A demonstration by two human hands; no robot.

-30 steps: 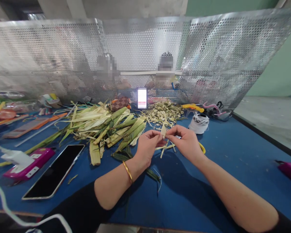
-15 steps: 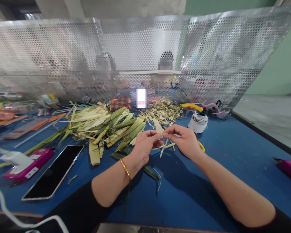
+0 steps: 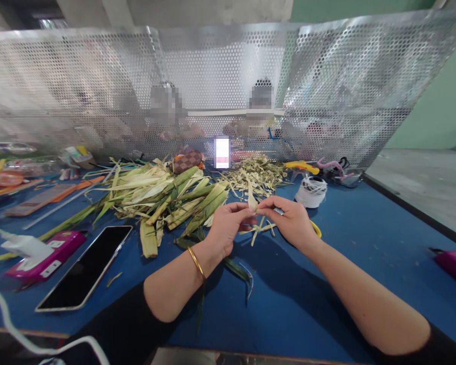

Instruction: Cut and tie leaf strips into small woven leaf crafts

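Note:
Between my two hands is a small pale piece of corn husk, its pointed tip sticking up above my fingers. My left hand, with a gold bangle at the wrist, pinches it from one side. Thumb and forefinger of my right hand pinch its lower end from the other side. Under the hands lie narrow husk strips on the blue table. A large pile of green and cream corn husks spreads to the left, and small husk scraps are heaped just beyond my fingers.
A white thread spool and yellow-handled tool stand at the right. On the left lie a phone and a magenta power strip with a charger and cable. A perforated metal screen closes the back, with people behind it.
The husk piece between my fingers has turned, and its tip now looks narrower and more upright. Both hands stay in nearly the same place.

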